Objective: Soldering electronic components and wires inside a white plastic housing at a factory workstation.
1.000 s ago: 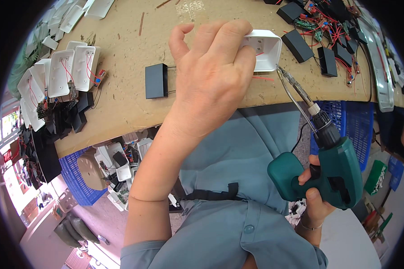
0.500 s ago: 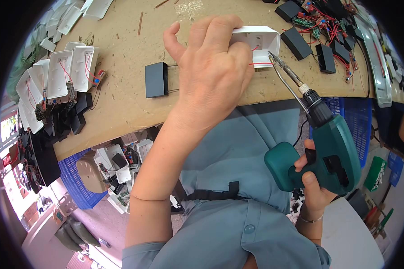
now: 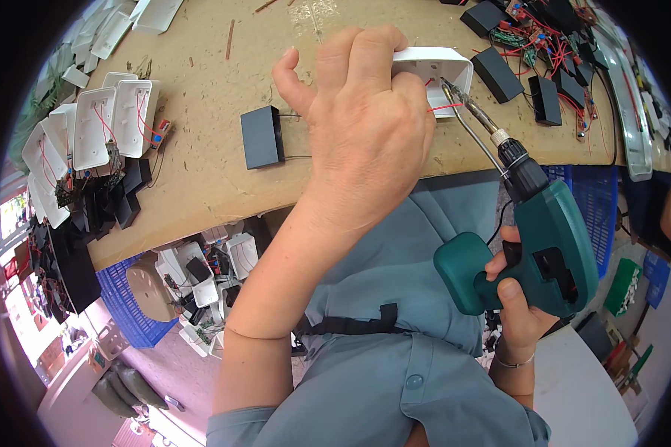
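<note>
My left hand [image 3: 365,127] grips a white plastic housing [image 3: 443,67] on the wooden workbench [image 3: 201,149]; red wires show inside the housing. My right hand [image 3: 518,298] holds a green electric screwdriver [image 3: 537,238] by its handle. Its long bit reaches up and left, and the tip sits inside the open housing. A black rectangular box [image 3: 262,136] with a thin lead lies just left of my left hand.
A row of white housings with red wires [image 3: 101,123] and black parts are stacked at the left edge. Black boxes and wired circuit boards [image 3: 544,45] lie at the upper right. Blue crates [image 3: 171,290] with parts sit under the bench.
The screwdriver has moved up and left, bringing its bit from beside the housing into its opening. My left hand keeps hold of the housing.
</note>
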Demonstrator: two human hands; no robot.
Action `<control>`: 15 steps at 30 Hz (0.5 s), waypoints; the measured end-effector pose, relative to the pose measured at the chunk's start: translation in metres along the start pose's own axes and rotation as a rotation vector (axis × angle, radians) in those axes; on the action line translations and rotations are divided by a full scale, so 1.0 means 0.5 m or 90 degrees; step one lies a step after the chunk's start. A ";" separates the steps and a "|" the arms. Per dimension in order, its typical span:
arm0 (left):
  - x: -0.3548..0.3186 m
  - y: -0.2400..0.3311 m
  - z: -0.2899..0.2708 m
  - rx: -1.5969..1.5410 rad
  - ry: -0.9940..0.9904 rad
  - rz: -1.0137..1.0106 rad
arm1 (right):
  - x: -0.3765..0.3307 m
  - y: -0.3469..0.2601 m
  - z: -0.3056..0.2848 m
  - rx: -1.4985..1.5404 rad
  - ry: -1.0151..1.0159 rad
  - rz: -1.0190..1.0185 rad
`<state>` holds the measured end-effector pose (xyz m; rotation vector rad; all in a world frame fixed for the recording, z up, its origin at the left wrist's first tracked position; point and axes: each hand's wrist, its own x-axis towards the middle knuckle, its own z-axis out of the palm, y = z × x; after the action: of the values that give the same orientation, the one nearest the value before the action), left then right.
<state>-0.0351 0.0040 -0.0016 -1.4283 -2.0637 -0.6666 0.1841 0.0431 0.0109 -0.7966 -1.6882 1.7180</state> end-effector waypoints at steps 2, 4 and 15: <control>-0.001 0.002 -0.001 -0.026 -0.015 -0.020 | 0.002 0.000 0.003 -0.004 -0.003 0.004; 0.001 0.002 -0.002 -0.034 -0.006 -0.021 | 0.004 -0.002 0.005 -0.009 -0.004 0.008; 0.006 0.005 -0.006 -0.039 -0.007 -0.026 | 0.013 -0.007 0.017 -0.081 0.027 0.002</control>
<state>-0.0334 0.0048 0.0025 -1.4299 -2.1032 -0.7466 0.1736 0.0428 0.0143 -0.8865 -1.7827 1.5969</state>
